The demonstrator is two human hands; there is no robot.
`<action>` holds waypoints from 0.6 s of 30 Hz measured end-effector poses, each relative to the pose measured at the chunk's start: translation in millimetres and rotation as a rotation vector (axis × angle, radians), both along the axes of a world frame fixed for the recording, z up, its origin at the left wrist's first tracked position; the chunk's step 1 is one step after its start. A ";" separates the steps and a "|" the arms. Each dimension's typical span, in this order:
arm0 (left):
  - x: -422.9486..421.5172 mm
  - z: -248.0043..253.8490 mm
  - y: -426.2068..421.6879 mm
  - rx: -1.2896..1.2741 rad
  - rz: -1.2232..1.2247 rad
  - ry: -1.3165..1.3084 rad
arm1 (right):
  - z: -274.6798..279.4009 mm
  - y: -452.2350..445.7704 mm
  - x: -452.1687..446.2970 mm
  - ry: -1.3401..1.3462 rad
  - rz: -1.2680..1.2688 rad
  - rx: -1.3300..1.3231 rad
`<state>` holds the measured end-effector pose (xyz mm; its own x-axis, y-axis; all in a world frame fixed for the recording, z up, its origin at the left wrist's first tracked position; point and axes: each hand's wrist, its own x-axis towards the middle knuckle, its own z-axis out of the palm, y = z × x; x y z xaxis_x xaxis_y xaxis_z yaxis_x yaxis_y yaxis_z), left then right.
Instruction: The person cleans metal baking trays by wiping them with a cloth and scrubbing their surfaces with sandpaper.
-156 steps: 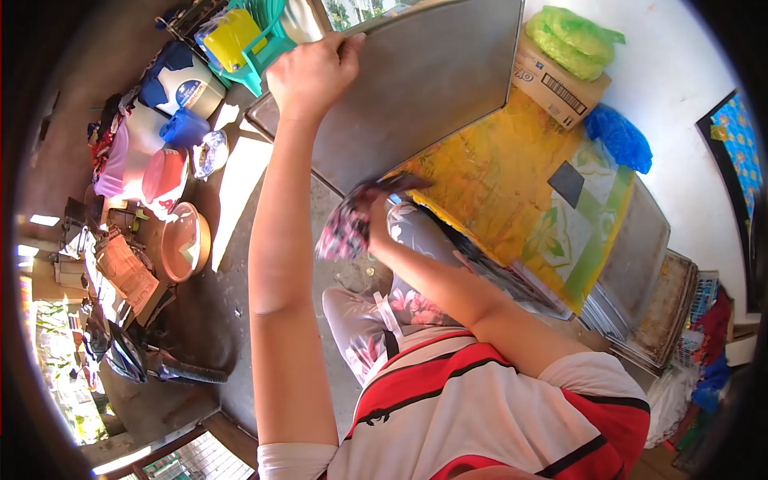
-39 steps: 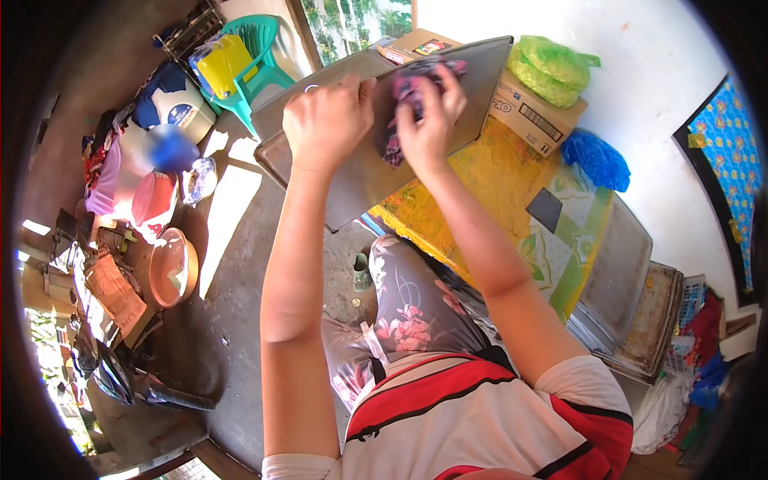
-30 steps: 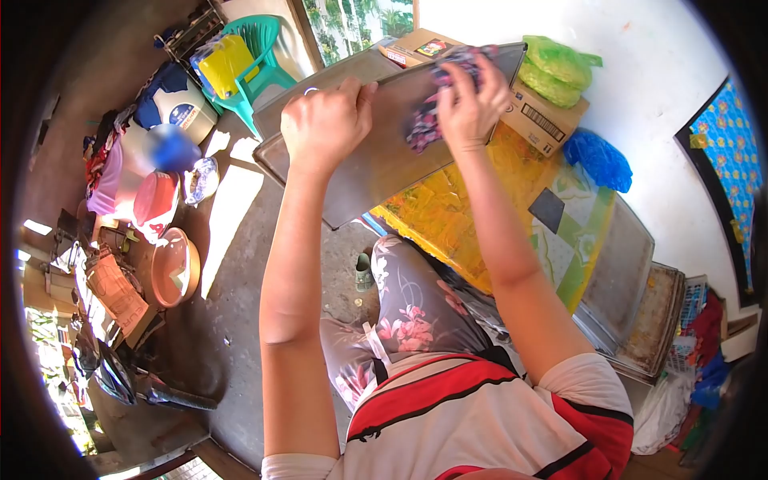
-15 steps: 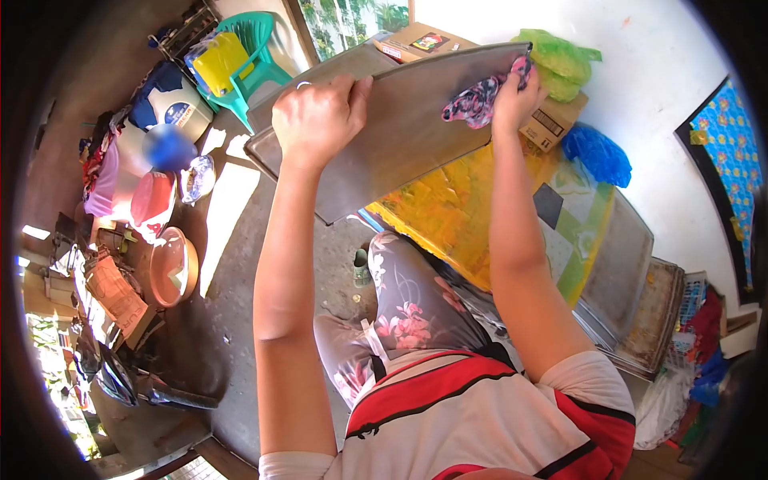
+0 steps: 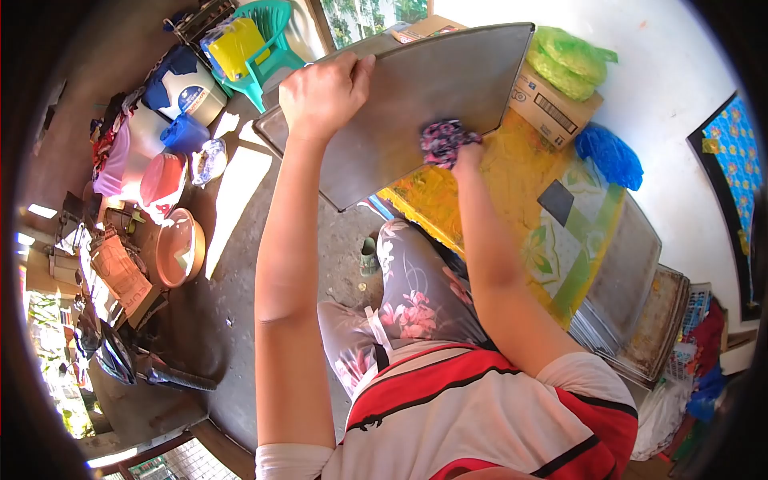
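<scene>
A flat grey metal baking tray (image 5: 384,104) is held up tilted in front of me. My left hand (image 5: 324,94) is closed round its upper rim, left of the middle. My right hand (image 5: 466,152) grips a bunched pink-and-black patterned cloth (image 5: 442,142), which presses against the tray's face near its lower edge. Part of the right hand's fingers are hidden behind the cloth. Below the tray's right side lies a table with a yellow cover (image 5: 448,200).
More metal trays (image 5: 620,272) are stacked at the right. Behind the table are a cardboard box (image 5: 552,104), a green plastic bag (image 5: 570,60) and a blue plastic bag (image 5: 610,154). A green chair (image 5: 268,48) and an orange basin (image 5: 179,248) stand on the left.
My right hand has moved with the cloth from the tray's upper right corner down and left to its lower part. The left hand keeps its hold on the rim.
</scene>
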<state>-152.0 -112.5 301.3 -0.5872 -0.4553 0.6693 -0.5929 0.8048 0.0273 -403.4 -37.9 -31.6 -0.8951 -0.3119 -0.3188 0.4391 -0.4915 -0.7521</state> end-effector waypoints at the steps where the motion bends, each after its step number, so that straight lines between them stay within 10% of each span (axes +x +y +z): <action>1: -1.4 0.1 -1.0 0.001 0.006 -0.007 | -12.1 -10.2 19.1 0.112 -0.016 0.039; 6: -7.0 -4.6 -9.6 0.002 0.006 -0.029 | 36.3 -18.3 176.0 0.283 0.073 0.672; 12: -11.5 0.9 4.6 0.018 -0.024 -0.066 | 51.8 -9.4 303.6 0.003 1.149 0.115; 18: -7.6 5.2 9.5 0.043 -0.002 -0.125 | 134.0 58.1 204.5 0.547 0.693 0.221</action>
<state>-159.6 -103.0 306.4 -0.6658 -0.4807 0.5707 -0.5925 0.8055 -0.0128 -199.0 20.2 102.4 -0.5737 -0.8188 -0.0215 0.1366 -0.0697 -0.9882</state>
